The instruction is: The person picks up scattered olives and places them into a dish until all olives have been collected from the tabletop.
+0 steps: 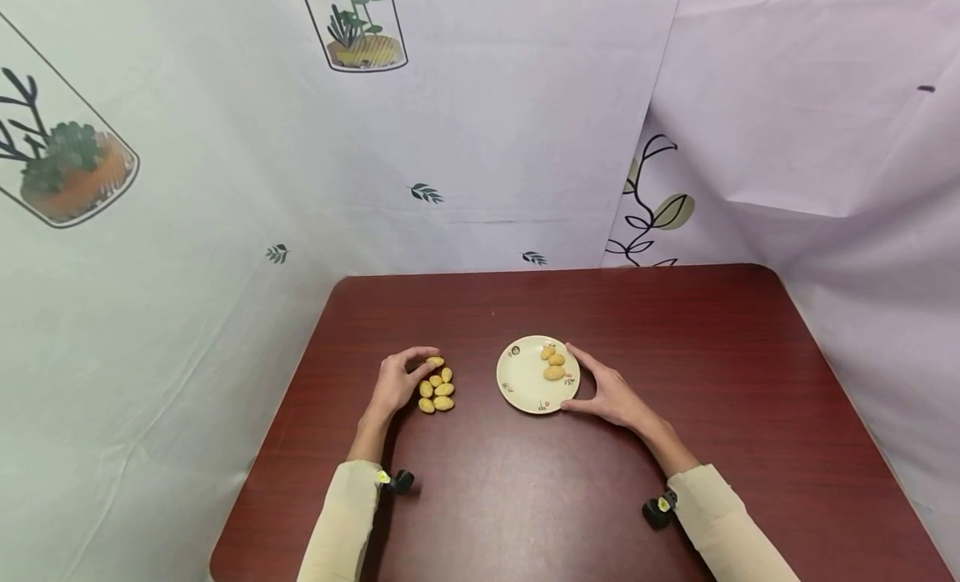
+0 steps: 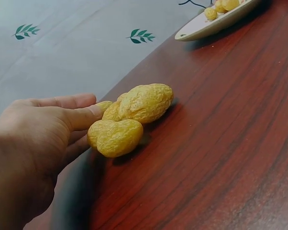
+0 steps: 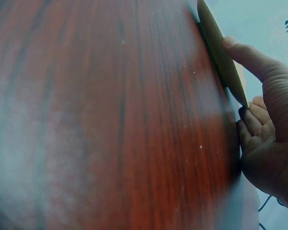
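My left hand point(image 1: 396, 383) pinches a small wrinkled yellow fruit point(image 1: 436, 361) between thumb and fingers, at the far end of a loose group of similar fruits point(image 1: 444, 389) on the table. In the left wrist view the thumb tip lies against that fruit point(image 2: 104, 105), partly hidden behind larger ones point(image 2: 146, 103). A round cream plate point(image 1: 525, 382) with small printed marks stands to the right of the group. Three yellow fruits point(image 1: 554, 372) lie on its right half. My right hand point(image 1: 611, 396) holds the plate's right rim, thumb on the near side and fingers on the far side.
The dark red wooden table point(image 1: 480, 490) has rounded corners. White cloth point(image 1: 510, 132) printed with plants hangs behind it and along both sides. Each wrist carries a small black camera, one at the left sleeve point(image 1: 352, 503), one at the right sleeve point(image 1: 720, 515).
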Available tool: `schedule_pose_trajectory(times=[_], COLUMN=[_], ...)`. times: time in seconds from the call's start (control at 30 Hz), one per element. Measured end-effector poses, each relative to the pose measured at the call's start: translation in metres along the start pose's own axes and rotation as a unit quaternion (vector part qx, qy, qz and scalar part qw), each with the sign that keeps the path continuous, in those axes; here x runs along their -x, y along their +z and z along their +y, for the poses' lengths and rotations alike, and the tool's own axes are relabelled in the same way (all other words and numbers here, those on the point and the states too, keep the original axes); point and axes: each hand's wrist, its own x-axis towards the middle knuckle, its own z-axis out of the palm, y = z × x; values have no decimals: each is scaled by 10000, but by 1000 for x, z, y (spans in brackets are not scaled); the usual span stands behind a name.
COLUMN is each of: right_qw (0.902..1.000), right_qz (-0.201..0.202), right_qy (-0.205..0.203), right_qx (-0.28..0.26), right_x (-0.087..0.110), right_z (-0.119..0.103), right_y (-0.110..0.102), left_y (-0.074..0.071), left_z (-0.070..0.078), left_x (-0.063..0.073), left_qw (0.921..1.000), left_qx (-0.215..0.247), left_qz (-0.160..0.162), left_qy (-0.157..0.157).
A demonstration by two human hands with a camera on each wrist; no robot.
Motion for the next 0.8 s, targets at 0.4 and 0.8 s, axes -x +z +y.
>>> schedule_pose_trajectory(times=[0.4,0.8], right_qw=[10000,10000], right_qz=[4,11], right_qy=[13,-13], right_qx=[31,-1], right_x=[0,0], right_z=[-1,0], right_y=[0,0], left_y=[1,13], left_z=[10,34], left_x=[-10,-21], left_qw=[9975,9954], left_qx=[535,774], left_qz=[350,338], left_qy=[299,458])
